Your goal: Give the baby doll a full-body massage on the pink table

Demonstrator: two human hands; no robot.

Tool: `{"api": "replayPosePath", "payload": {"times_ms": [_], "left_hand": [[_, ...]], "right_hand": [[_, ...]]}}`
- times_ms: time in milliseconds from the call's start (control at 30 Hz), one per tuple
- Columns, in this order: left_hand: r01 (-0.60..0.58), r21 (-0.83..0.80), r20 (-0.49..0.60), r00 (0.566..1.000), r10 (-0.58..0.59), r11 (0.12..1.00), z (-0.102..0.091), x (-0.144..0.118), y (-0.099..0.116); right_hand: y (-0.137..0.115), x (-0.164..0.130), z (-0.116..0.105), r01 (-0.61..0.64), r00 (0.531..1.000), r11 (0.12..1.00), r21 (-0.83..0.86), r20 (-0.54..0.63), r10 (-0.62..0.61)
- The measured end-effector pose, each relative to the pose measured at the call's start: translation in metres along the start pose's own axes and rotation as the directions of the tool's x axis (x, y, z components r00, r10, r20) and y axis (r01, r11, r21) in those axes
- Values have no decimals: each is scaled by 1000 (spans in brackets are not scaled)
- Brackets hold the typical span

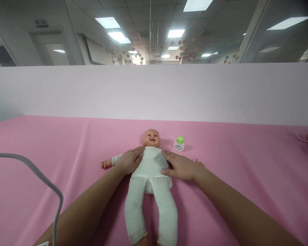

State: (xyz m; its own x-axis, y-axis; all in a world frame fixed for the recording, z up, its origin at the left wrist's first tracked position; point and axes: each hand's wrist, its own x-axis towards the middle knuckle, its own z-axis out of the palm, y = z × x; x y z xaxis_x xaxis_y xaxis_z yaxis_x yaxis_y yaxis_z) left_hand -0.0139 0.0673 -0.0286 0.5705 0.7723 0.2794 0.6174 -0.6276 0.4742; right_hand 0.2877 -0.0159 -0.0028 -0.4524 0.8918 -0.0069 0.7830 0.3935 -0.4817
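Nearest to me, my two bare forearms reach forward over a counter [53, 136] draped in smooth pink cloth. A grey rounded cable [45, 181] curves across the lower left, on the near side of my left arm. Between my arms lies a baby doll [150, 177] on its back, legs toward me, head away, dressed in a soft, off-white cloth suit with loose tubular trouser legs. My left hand [129, 160] lies flat and open on the doll's shoulder and chest on that side, fingers spread, gripping nothing. My right hand [179, 166] lies flat and open against the other side of the torso, thumb on the cloth. The hands are apart, with the doll's chest between them. Just beyond my fingertips is the doll's hard, glossy plastic head. Its small plastic hand pokes out beside my left wrist. Just past my right hand stands a small, squat, translucent bottle [179, 144] with a round green cap. Farther off rises a plain, matte pale partition [154, 92].
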Motion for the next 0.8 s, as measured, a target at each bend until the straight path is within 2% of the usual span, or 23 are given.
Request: {"api": "replayPosePath", "payload": {"times_ms": [100,167,267,367,433,567,800], "left_hand": [[13,-24,-13,1000,-14,1000,1,0,2],[19,-41,-16,1000,-19,999,2,0,3],[11,-64,-23,1000,-13,998,3,1,1],[1,-77,-33,999,-4,997,3,2,1],[3,-86,-35,999,-6,996,3,2,3],[0,-81,-20,1000,-1,997,3,2,4],[-37,1,5,999,37,999,6,3,-2]], "right_hand": [[-21,-19,-9,13,998,1000,20,62,-14],[-43,-34,-11,118,987,991,56,103,-123],[-75,-52,-3,350,918,921,170,130,-373],[-88,-53,10,459,858,853,249,127,-498],[-83,-46,16,453,865,862,229,120,-487],[-60,-20,15,387,911,912,137,91,-401],[-19,19,11,188,982,982,-20,-11,-189]]}}
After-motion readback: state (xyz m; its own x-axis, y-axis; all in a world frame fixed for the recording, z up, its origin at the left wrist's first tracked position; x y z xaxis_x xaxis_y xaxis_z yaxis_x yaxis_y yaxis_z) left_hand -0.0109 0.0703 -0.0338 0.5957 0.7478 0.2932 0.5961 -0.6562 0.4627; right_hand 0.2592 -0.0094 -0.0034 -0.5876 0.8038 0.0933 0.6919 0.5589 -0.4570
